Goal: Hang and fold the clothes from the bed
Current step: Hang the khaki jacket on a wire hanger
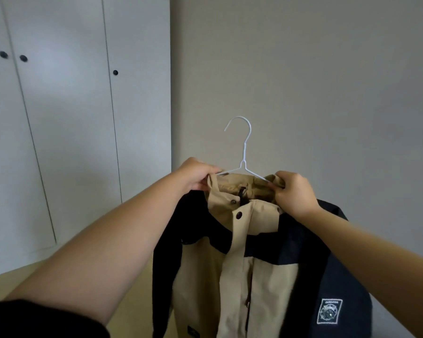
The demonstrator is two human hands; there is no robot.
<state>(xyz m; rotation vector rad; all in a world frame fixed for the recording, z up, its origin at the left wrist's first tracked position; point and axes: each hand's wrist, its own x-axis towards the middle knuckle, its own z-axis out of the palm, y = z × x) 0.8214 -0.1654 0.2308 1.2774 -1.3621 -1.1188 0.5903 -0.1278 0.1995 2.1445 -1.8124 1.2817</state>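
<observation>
The jacket [254, 276] is in the air in front of the plain wall [327, 81], to the right of the white wardrobe [71, 142]. It hangs from a thin white wire hanger [244, 152], whose hook stands free above the collar. The bed is not in view.

The left hand [195, 175] pinches the collar edge together with the left shoulder of the hanger. The right hand [294, 191] grips a bunch of collar cloth at the other shoulder, so both hands are closed on the jacket.

The step in hand seems to be seating the jacket on the hanger. To do it well, I think each shoulder seam should sit over one end of the wire, and the collar should be pulled flat on both sides evenly. The right side of the collar looks crumpled, so it probably needs smoothing. A thin wire gives little grip, and a heavy jacket may slide to one side if it is not centred.

The cloth looks like a smooth, rather stiff outdoor fabric, beige on the body and dark navy on the shoulders and sleeves. The front placket has round dark snap buttons [239, 215]. One sleeve carries a square embroidered patch [329, 311]. The wardrobe doors are flat and matte, with small round dark knobs [115, 72].
</observation>
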